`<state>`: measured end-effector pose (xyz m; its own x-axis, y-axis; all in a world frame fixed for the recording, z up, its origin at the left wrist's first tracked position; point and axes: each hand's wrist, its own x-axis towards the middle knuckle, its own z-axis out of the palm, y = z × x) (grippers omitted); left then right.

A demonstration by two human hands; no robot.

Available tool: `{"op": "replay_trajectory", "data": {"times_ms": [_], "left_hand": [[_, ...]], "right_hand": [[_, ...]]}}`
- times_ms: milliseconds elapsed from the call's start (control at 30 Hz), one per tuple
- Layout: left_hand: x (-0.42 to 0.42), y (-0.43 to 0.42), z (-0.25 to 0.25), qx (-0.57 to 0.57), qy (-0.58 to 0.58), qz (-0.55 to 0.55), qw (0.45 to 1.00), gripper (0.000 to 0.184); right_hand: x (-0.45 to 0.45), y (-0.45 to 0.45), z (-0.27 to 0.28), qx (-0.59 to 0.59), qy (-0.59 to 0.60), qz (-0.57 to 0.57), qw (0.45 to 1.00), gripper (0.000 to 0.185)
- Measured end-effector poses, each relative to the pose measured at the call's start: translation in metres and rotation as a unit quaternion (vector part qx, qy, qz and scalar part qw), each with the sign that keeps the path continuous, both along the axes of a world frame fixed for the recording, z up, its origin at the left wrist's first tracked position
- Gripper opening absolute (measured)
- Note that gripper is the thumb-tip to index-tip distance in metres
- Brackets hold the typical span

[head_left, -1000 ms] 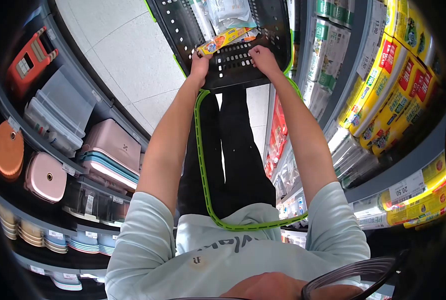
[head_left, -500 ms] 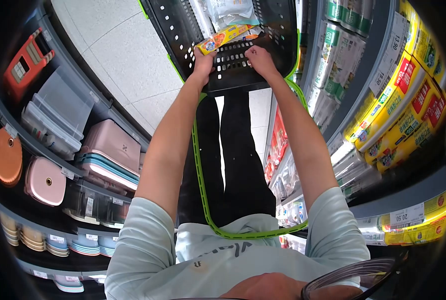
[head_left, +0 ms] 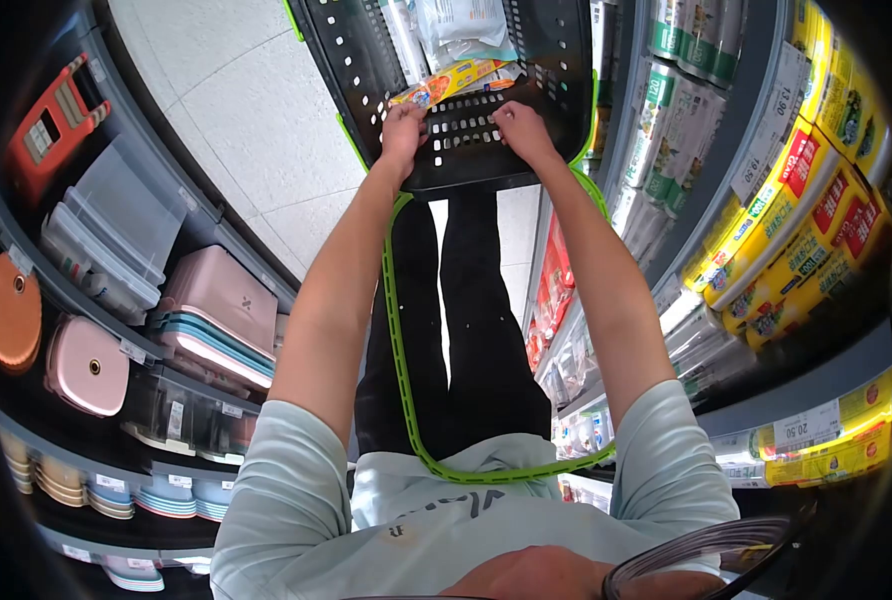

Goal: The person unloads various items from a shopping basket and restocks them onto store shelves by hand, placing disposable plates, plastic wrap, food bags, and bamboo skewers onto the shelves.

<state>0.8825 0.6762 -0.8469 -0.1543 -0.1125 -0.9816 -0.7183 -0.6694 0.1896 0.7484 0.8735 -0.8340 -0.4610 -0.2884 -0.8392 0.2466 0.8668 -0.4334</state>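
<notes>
"So, where is the yellow box [head_left: 453, 83]?"

"Inside the black basket [head_left: 471, 180], toward the person's end, lying below a white packet [head_left: 464, 22]. Its lower end is right at the left hand [head_left: 403, 132]."

"Gripped?"

"I can't be sure. The left fingers are bent and close together at that end, apparently touching it, but whether they pinch it doesn't show. The right hand [head_left: 522, 130] has its fingers curled in, near the basket's right side and apart from the box. I can't tell if they pinch anything."

"What could go wrong?"

"If the left hand does have the box, I'd worry about a one-ended hold: lifted like that, the far end would probably sag or swing, and the box could twist loose. The packet lies close above, so a careless pull might snag on it or drag it along. And the green handle [head_left: 400, 355] is folded down toward the shirt [head_left: 466, 500]; a step or a bump against it could jog the basket and set its contents sliding."

"Which way does the box point?"

"Aslant. Its long axis runs from the left hand up toward the basket's right side, rising away from the person, more across the basket than along it. Which end opens, I can't make out."
</notes>
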Motion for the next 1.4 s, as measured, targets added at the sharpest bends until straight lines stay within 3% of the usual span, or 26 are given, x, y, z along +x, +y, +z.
{"op": "replay_trajectory", "data": {"times_ms": [200, 267, 367, 533, 667, 733, 767, 800, 867, 967, 1100, 1167, 1233, 1300, 1400], "left_hand": [[-0.024, -0.003, 0.038, -0.033, -0.021, -0.006, 0.999, 0.068], [-0.025, -0.006, 0.035, -0.048, -0.034, 0.008, 0.998, 0.079], [-0.019, -0.011, 0.024, -0.024, -0.033, 0.009, 0.999, 0.079], [-0.012, -0.012, 0.005, -0.023, -0.042, 0.079, 0.996, 0.074], [-0.014, -0.018, -0.007, -0.008, -0.035, 0.077, 0.996, 0.069], [-0.011, -0.017, -0.02, 0.008, -0.036, 0.102, 0.994, 0.053], [-0.005, -0.011, -0.026, 0.006, -0.03, 0.103, 0.994, 0.053], [0.005, -0.002, -0.037, -0.104, 0.016, -0.001, 0.994, 0.048], [-0.013, -0.005, 0.009, -0.289, 0.098, -0.164, 0.938, 0.041], [-0.01, 0.005, 0.05, -0.379, 0.118, -0.285, 0.873, 0.048], [-0.001, 0.012, 0.114, -0.42, 0.18, -0.338, 0.823, 0.051], [0.002, 0.01, 0.145, -0.445, 0.191, -0.339, 0.806, 0.05], [0.008, 0.005, 0.174, -0.474, 0.203, -0.34, 0.786, 0.05], [0.016, -0.005, 0.2, -0.468, 0.192, -0.328, 0.798, 0.052], [0.03, -0.021, 0.24, -0.472, 0.205, -0.326, 0.793, 0.053]], "right_hand": [[-0.011, -0.006, 0.018, 0.009, -0.017, -0.015, 1.0, 0.027], [-0.015, -0.009, 0.022, 0.03, -0.051, -0.031, 0.998, 0.029], [-0.013, -0.008, 0.011, 0.023, -0.035, -0.018, 0.999, 0.029], [0.003, -0.01, -0.011, 0.01, 0.042, 0.03, 0.999, 0.027], [0.007, -0.014, -0.002, 0.019, 0.032, 0.039, 0.999, 0.027], [0.008, -0.012, 0.001, 0.003, 0.047, 0.036, 0.998, 0.027], [0.008, -0.012, 0.007, 0.0, 0.052, 0.038, 0.998, 0.027], [0.007, -0.013, 0.018, -0.006, 0.018, 0.006, 1.0, 0.028], [0.007, -0.017, 0.041, -0.033, -0.013, -0.023, 0.999, 0.025], [0.011, -0.015, 0.091, -0.057, -0.002, -0.007, 0.998, 0.024], [0.017, -0.007, 0.182, -0.088, 0.007, 0.029, 0.996, 0.029], [0.025, 0.001, 0.228, -0.064, -0.067, 0.049, 0.994, 0.036], [0.031, 0.001, 0.29, -0.04, -0.069, 0.122, 0.989, 0.045], [0.042, 0.001, 0.349, -0.036, -0.156, 0.154, 0.975, 0.052], [0.064, 0.012, 0.423, -0.034, -0.206, 0.292, 0.933, 0.057]]}}
